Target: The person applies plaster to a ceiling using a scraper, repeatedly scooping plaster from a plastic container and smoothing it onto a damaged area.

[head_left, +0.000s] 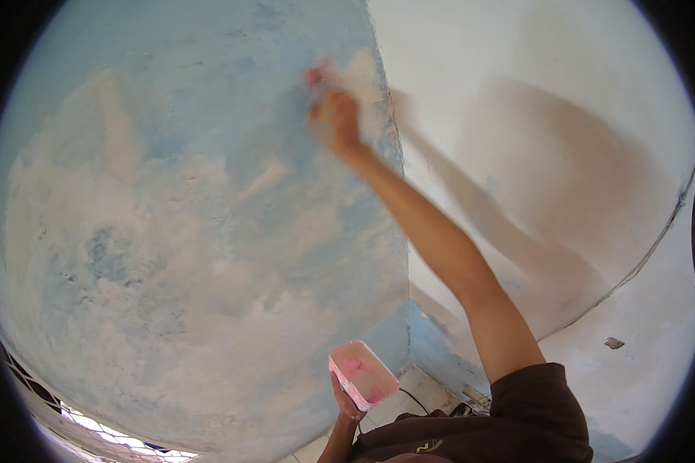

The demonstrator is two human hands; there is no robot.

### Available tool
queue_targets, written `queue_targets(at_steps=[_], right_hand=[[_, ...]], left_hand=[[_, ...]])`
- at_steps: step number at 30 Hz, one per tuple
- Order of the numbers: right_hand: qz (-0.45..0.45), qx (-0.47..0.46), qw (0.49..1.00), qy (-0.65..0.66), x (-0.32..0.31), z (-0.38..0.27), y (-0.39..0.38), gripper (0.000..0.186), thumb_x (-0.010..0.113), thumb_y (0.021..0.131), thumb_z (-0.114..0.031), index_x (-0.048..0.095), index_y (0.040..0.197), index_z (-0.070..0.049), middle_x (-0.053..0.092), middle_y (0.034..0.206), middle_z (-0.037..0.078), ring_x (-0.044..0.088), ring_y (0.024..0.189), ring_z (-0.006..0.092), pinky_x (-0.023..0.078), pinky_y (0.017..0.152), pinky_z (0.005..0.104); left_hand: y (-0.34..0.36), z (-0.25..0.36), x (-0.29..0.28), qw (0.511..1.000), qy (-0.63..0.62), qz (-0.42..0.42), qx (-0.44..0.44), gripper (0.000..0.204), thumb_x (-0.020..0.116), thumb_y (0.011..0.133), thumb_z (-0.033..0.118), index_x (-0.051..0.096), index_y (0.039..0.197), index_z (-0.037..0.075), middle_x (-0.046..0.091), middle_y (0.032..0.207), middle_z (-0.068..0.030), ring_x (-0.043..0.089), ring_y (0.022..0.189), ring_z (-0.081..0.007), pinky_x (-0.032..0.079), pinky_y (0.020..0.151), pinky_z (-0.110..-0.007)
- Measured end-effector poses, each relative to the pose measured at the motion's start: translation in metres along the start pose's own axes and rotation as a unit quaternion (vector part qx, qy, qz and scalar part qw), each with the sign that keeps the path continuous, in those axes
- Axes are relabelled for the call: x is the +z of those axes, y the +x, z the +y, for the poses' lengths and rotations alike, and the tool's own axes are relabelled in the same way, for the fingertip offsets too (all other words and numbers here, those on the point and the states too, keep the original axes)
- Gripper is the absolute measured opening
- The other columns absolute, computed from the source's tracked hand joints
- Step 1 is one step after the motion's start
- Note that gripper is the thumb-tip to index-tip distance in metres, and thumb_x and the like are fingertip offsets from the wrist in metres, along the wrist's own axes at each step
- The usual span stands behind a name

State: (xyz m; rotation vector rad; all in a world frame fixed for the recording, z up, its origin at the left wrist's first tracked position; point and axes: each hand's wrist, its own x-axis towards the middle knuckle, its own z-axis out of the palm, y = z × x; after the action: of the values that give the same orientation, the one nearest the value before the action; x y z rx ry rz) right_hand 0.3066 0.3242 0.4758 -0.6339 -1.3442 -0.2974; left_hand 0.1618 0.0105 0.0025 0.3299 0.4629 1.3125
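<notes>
A small tool with a red part (314,76), smeared by motion, is at the blue wall (232,85) high up near the corner. My right hand (337,123) is closed around it, with the arm stretched far up; the tool's exact kind cannot be made out. Low in front of my body, my left hand (346,400) grips a pink rectangular tub (380,394) by its side and underside. The tub is tilted so its open top shows, with pinkish-white paste smeared inside. Whitish patches of filler (116,116) cover much of the blue wall.
A white wall (517,46) meets the blue one at a corner just right of my right hand. A cable (633,270) runs along that wall. Floor tiles (421,388) and another cord (415,401) lie below the tub. At lower left is a latticed opening (116,436).
</notes>
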Motion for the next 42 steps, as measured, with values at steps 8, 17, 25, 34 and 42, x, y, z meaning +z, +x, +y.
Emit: queue_targets(at_steps=[8, 17, 25, 34, 42], right_hand=[[-0.232, -0.016, 0.959, 0.160, -0.031, -0.117, -0.107, 0.059, 0.061, 0.085, 0.006, 0.055, 0.142, -0.005, 0.071, 0.117, 0.020, 0.065, 0.062, 0.0235, 0.057, 0.062, 0.0365], [0.060, 0.025, 0.995, -0.072, -0.036, 0.036, 0.038, 0.049, 0.065, 0.079, 0.000, 0.071, 0.125, -0.017, 0.073, 0.091, 0.016, 0.068, 0.074, 0.0348, 0.054, 0.072, 0.0427], [-0.024, -0.157, 0.985, 0.064, -0.008, -0.085, -0.078, 0.051, 0.062, 0.079, 0.006, 0.067, 0.128, -0.007, 0.070, 0.114, 0.020, 0.070, 0.092, 0.0399, 0.056, 0.079, 0.0444], [-0.078, -0.042, 0.980, -0.177, -0.012, 0.016, -0.005, 0.049, 0.066, 0.087, -0.004, 0.064, 0.135, -0.013, 0.067, 0.092, 0.027, 0.066, 0.078, 0.0426, 0.053, 0.072, 0.0429], [-0.104, -0.113, 0.987, -0.039, -0.059, -0.008, -0.094, 0.042, 0.059, 0.088, -0.004, 0.065, 0.130, -0.005, 0.069, 0.090, 0.026, 0.068, 0.079, 0.0432, 0.055, 0.074, 0.0481]], left_hand=[[-0.026, 0.031, 0.000, 0.998, -0.025, 0.002, -0.056, 0.075, 0.036, 0.099, 0.070, 0.040, 0.152, 0.018, 0.053, 0.143, -0.0079, 0.053, 0.129, -0.0340, 0.045, 0.104, -0.062], [-0.045, 0.053, -0.043, 1.000, -0.026, -0.016, -0.001, 0.076, 0.038, 0.099, 0.070, 0.039, 0.152, 0.016, 0.052, 0.145, -0.0094, 0.052, 0.131, -0.0337, 0.045, 0.107, -0.058], [-0.072, 0.083, -0.039, 1.000, 0.004, 0.002, 0.014, 0.074, 0.040, 0.099, 0.068, 0.039, 0.152, 0.015, 0.052, 0.144, -0.0088, 0.052, 0.131, -0.0321, 0.045, 0.108, -0.055], [-0.068, 0.092, -0.054, 0.999, -0.020, -0.008, 0.033, 0.072, 0.039, 0.100, 0.067, 0.040, 0.150, 0.016, 0.052, 0.142, -0.0078, 0.052, 0.130, -0.0316, 0.045, 0.108, -0.054], [-0.072, 0.095, -0.064, 0.999, -0.032, -0.012, 0.025, 0.073, 0.039, 0.100, 0.067, 0.039, 0.151, 0.015, 0.051, 0.144, -0.0088, 0.051, 0.131, -0.0321, 0.045, 0.108, -0.054]])
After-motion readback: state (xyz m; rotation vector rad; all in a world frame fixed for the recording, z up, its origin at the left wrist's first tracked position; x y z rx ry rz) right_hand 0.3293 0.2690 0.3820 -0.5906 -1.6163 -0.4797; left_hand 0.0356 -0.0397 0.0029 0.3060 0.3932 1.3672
